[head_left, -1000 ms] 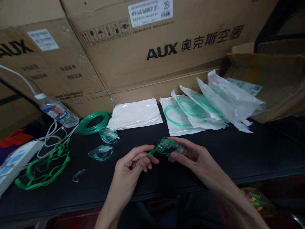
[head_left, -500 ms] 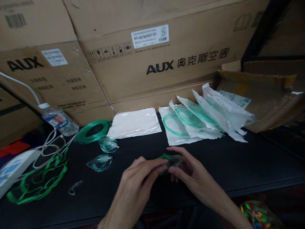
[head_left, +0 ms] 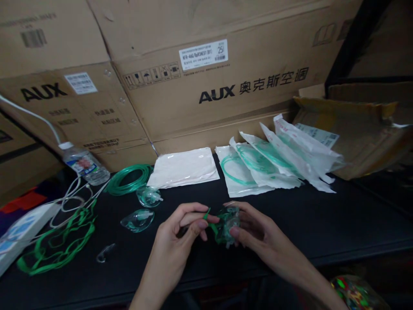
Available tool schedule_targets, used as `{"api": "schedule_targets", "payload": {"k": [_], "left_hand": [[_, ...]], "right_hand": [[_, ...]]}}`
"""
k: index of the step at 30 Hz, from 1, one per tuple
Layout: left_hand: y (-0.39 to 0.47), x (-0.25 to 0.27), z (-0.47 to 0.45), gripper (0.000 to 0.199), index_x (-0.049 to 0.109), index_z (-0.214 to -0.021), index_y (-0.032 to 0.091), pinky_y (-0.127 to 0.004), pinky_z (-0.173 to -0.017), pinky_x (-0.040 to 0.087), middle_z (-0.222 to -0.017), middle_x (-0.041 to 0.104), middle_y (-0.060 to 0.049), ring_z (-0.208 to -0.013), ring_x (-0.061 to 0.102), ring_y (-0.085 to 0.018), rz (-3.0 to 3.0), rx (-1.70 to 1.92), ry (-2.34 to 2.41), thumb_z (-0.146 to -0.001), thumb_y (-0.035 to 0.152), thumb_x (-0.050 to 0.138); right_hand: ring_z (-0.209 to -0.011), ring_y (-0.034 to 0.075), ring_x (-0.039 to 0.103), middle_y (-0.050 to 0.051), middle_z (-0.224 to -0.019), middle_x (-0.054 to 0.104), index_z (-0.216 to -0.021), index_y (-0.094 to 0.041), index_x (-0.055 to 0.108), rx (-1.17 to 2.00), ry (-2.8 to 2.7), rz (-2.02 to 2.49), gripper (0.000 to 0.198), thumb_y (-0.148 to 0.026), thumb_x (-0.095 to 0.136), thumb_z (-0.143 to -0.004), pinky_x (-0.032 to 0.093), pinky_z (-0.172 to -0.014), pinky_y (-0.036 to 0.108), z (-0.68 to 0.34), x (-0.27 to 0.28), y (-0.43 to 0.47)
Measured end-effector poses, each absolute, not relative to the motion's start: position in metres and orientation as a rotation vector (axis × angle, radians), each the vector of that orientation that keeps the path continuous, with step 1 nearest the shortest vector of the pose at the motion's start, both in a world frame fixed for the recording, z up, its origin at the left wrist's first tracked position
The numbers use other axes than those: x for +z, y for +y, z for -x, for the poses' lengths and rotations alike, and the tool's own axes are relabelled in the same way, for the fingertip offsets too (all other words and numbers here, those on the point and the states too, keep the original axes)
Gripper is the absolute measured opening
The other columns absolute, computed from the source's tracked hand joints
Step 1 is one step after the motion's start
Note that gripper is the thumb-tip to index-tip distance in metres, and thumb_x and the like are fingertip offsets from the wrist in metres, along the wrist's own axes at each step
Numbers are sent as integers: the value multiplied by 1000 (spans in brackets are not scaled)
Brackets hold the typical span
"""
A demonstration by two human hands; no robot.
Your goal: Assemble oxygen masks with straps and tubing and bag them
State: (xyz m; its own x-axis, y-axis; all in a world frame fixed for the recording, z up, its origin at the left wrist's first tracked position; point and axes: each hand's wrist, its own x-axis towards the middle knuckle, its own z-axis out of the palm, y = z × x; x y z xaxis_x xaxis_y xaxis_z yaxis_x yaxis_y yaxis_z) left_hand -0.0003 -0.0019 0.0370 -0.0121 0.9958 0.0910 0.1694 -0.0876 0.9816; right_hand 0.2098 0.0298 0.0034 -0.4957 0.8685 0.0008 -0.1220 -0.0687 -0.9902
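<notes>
At the far left edge of the frame a white power strip (head_left: 13,234) lies on the black bench (head_left: 322,215), with a tangle of green straps (head_left: 54,245) just beside it and a water bottle (head_left: 84,163) lying above them near the cardboard boxes (head_left: 209,86). Further right, a coil of green tubing (head_left: 127,178) sits before two clear masks (head_left: 138,219) lying loose on the bench, and a flat white pouch (head_left: 183,167) rests against the boxes. In the lower middle of the frame the left hand (head_left: 176,241) has its fingers (head_left: 196,221) pinched shut on the end of a thin green strap (head_left: 208,214), which runs rightward into the clear mask (head_left: 227,224) held above the bench. The right hand (head_left: 258,234) grips that mask, thumb beneath and fingertips curled over its upper edge, so the mask lies between the two hands, touching both. To the right and higher, a fanned row of sealed packets (head_left: 277,161) leans toward a torn cardboard box (head_left: 361,129). Compared with half a second ago, the hands have drawn slightly apart: the mask, then flattened and mostly covered by both sets of fingers, now shows more fully, and the strap end stands clear of the left fingers.
</notes>
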Motion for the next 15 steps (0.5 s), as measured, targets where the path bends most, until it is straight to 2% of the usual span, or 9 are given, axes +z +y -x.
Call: {"api": "schedule_targets", "payload": {"k": [4, 9, 15], "left_hand": [[2, 38, 0, 17, 78, -92, 20, -23, -69, 51, -84, 80, -5, -73, 64, -16, -1441, 1134, 1301, -91, 35, 69], [6, 27, -4, 16, 80, -88, 21, -23, -61, 47, -80, 76, -4, -67, 59, -15, -1396, 1133, 1264, -88, 35, 71], [5, 18, -6, 19, 80, -86, 21, -22, -55, 38, -71, 64, 0, -60, 48, -12, -1456, 1089, 1262, -91, 36, 69]], "right_hand": [[-93, 18, 65, 2, -99, 69, -108, -23, 70, 1676, -1488, 780, 24, -43, 69, -94, 51, -82, 29, -211, 6, 30], [-90, 16, 63, 0, -96, 70, -107, -24, 72, 1690, -1473, 763, 21, -40, 71, -94, 50, -78, 26, -213, 7, 30], [-89, 17, 61, 0, -93, 68, -107, -24, 72, 1687, -1472, 791, 22, -41, 72, -93, 49, -78, 26, -213, 7, 30]]}}
